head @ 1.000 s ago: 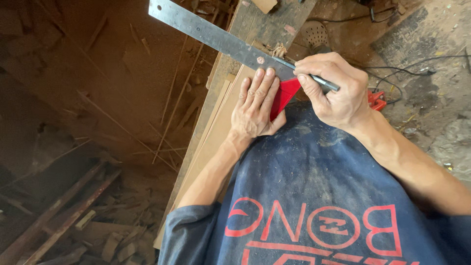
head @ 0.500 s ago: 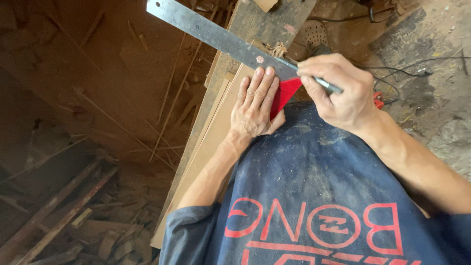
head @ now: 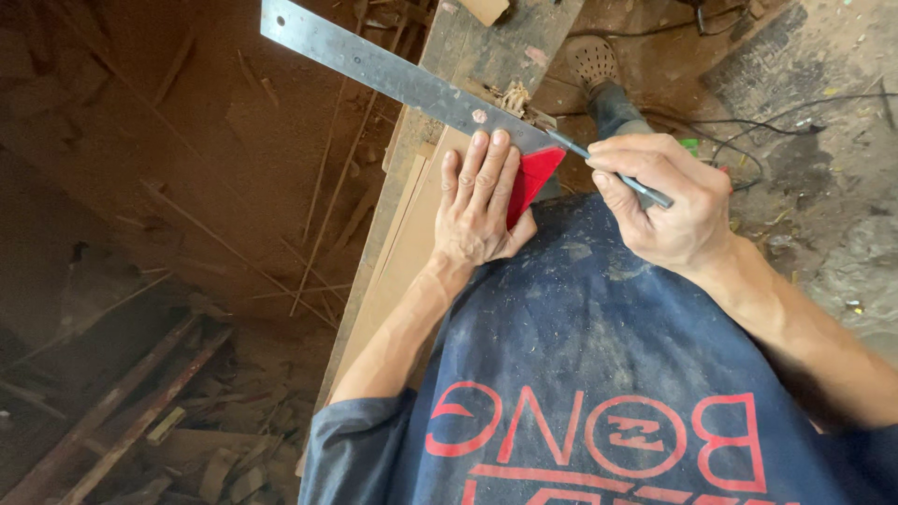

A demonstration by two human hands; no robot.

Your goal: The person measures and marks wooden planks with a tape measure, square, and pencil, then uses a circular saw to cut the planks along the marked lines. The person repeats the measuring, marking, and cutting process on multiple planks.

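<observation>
Our left hand (head: 480,210) lies flat, fingers straight and close together, pressing the red stock of the square (head: 531,180) down onto the board (head: 412,234). It grips nothing; it only pins. The steel blade (head: 393,77) runs from just beyond those fingertips up and away to the left, well past the board's edge and out over the littered floor (head: 140,281).

Our right hand (head: 669,201) is curled shut around a pencil (head: 608,166), tip close against the blade just right of the left hand's fingertips.

To mark well, we judge the left hand should keep its weight square on the stock so the blade cannot pivot, while the pencil leans into the blade's edge and travels in 1 steady stroke.

For room: the board is narrow, and its left edge drops off close beside the left wrist. The desk (head: 486,47) beyond the fingertips is worn and carries scraps near the blade. To the right of the right hand, cables (head: 795,112) lie on the ground, well apart from the pencil.
</observation>
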